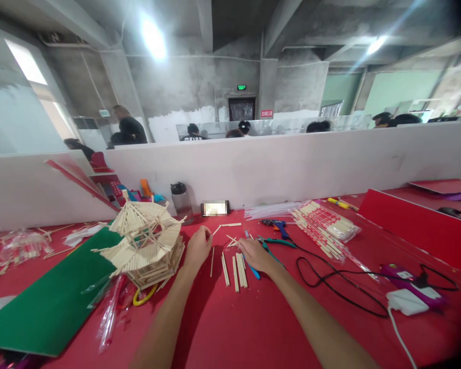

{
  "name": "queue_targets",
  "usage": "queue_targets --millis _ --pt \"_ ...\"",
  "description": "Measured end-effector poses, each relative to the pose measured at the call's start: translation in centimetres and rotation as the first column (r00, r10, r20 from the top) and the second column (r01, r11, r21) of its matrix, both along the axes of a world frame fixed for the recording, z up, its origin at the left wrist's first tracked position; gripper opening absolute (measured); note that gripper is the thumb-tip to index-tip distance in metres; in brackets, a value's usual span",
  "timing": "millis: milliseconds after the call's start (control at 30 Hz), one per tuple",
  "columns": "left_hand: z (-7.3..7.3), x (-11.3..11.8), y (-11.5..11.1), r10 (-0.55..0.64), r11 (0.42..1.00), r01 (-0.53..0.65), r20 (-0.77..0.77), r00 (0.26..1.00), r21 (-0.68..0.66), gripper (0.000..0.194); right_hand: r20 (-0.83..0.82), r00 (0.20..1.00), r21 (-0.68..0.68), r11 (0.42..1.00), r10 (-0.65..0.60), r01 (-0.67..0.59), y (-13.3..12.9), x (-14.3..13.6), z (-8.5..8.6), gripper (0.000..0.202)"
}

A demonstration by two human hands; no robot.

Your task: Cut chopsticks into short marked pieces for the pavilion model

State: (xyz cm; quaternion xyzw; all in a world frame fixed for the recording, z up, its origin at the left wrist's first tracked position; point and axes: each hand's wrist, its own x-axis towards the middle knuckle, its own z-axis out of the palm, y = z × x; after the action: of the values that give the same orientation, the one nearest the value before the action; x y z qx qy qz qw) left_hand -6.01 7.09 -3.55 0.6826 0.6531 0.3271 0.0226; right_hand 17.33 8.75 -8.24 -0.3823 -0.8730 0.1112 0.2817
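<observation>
My left hand (198, 247) is raised over the red table with its fingers curled to a pinch. Whatever is between the fingertips is too small to make out. My right hand (254, 253) is low over the table, fingers closing at the end of short crossed wooden sticks (231, 240). A bundle of cut wooden sticks (239, 271) lies just below it, with a thin pair of sticks (225, 269) to the left. Beside my left forearm stands a pagoda-like model (144, 241) built of sticks, with two tiers of roof.
Right of my right hand lie green-handled pliers (278, 243), a blue glue gun (280, 228) and packs of wooden sticks (322, 225). A black cable (322, 279) runs to a purple power strip (411, 282). A phone (215, 208) and bottle (182, 202) stand before a white partition (253, 164).
</observation>
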Motion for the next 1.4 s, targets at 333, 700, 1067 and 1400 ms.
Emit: queue_targets --millis 333,700,1067,1400 --pt "-2.1 -1.2 0.4 -0.198 0.980 0.153 0.526 0.827 0.127 0.016 -0.366 0.931 -0.181 0.981 -0.005 -0.066 -0.2 0.0 1.4 0.036" --pt "-1.9 5.8 -2.6 -0.359 0.905 0.408 0.727 0.586 0.118 0.020 -0.879 0.234 -0.474 0.702 -0.415 -0.532 -0.7 -0.9 2.4 0.036" --pt "-2.2 6.7 -3.1 -0.390 0.892 0.441 0.657 0.645 0.096 0.012 -0.873 0.194 -0.472 0.675 -0.448 -0.566 -1.9 -1.9 3.0 0.035" --pt "-0.6 5.9 -4.2 -0.590 0.792 0.607 0.337 0.734 0.063 0.044 -0.890 0.177 -0.440 0.686 -0.420 -0.580 -1.5 -1.3 3.2 0.033"
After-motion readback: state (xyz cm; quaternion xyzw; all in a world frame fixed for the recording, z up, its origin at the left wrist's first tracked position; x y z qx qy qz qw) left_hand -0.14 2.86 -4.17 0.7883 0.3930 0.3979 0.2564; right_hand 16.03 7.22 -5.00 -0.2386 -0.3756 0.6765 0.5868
